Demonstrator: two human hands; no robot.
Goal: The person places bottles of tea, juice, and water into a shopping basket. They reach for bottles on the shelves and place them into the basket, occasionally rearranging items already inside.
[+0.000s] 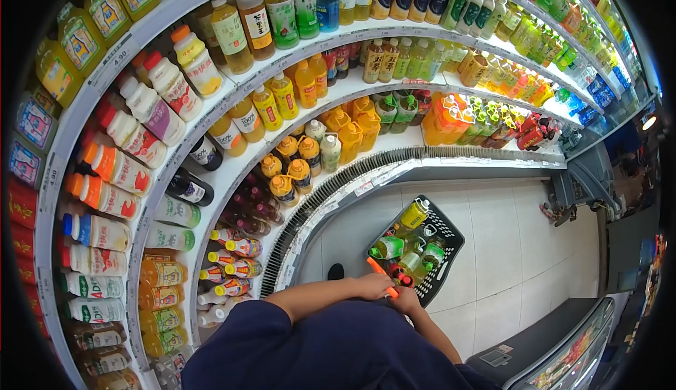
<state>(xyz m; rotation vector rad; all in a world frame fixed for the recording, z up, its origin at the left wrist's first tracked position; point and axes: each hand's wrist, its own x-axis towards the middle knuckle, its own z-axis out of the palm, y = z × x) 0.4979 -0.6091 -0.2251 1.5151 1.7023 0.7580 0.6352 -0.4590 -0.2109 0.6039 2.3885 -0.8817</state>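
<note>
A black shopping basket (448, 258) stands on the floor in front of me, loaded with several drink bottles. Among them are a yellow-green bottle (415, 213) and a green-labelled bottle (387, 248); bottles with red caps lie near the basket's close end. My left hand (377, 286) is closed around the orange basket handle (378, 268), which shows on both sides of it. Right beside it, my right hand (404, 300) is closed at the handle's lower end, its fingers partly hidden.
Curved refrigerated shelves (232, 87) full of drink bottles sweep around the left and front. A black vent grille (310, 214) edges the lowest shelf. Pale floor tiles (510, 249) extend to the right. A dark-sided display case (542, 341) stands at lower right.
</note>
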